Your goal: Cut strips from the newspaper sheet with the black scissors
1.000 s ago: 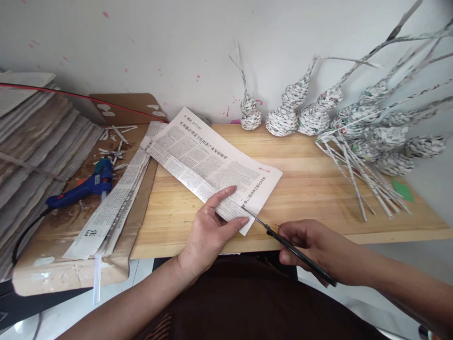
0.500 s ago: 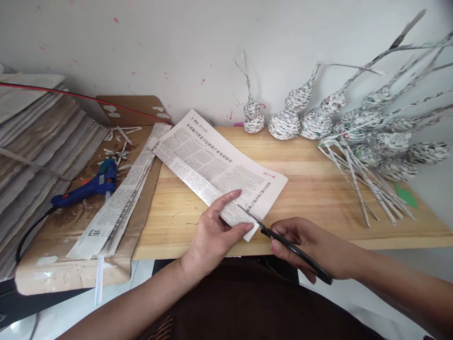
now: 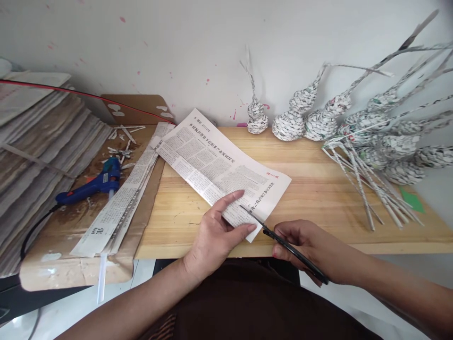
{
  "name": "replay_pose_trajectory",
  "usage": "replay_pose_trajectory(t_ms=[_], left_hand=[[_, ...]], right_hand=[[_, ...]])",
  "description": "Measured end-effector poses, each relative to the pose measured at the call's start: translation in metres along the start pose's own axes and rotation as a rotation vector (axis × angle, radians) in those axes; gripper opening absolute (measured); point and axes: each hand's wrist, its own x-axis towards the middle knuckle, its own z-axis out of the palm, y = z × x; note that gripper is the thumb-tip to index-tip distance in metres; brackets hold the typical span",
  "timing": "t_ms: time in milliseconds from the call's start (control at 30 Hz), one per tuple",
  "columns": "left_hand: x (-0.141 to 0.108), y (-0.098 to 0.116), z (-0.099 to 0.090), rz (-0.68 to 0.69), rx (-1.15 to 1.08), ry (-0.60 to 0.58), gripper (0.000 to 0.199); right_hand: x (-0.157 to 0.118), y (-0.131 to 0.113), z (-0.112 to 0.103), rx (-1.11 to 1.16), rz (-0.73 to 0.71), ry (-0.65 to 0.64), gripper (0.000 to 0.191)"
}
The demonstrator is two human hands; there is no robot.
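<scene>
Left hand [image 3: 214, 236] is gripping the near edge of a newspaper sheet [image 3: 221, 172] between thumb and fingers, at the frame's lower centre; the sheet is stretching diagonally across the middle. Right hand [image 3: 304, 238] is grasping black scissors [image 3: 293, 253] — their blades are reaching over the sheet's near right corner. Woven paper gourds [image 3: 288, 125] are standing upper right — a blue glue gun [image 3: 88, 186] is lying at left.
</scene>
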Motion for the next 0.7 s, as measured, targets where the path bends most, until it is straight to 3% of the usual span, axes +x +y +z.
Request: replay_pose_trajectory(t_ms=[267, 700], left_hand=[[0.011, 0.007, -0.013, -0.02, -0.209, 0.164, 0.057], [0.009, 0.004, -0.015, 0.01, -0.169, 0.066, 0.058]], right_hand=[[-0.006, 0.002, -0.005, -0.084, 0.02, 0.02, 0.048], [0.006, -0.005, 0.001, -0.105, -0.009, -0.046, 0.056]])
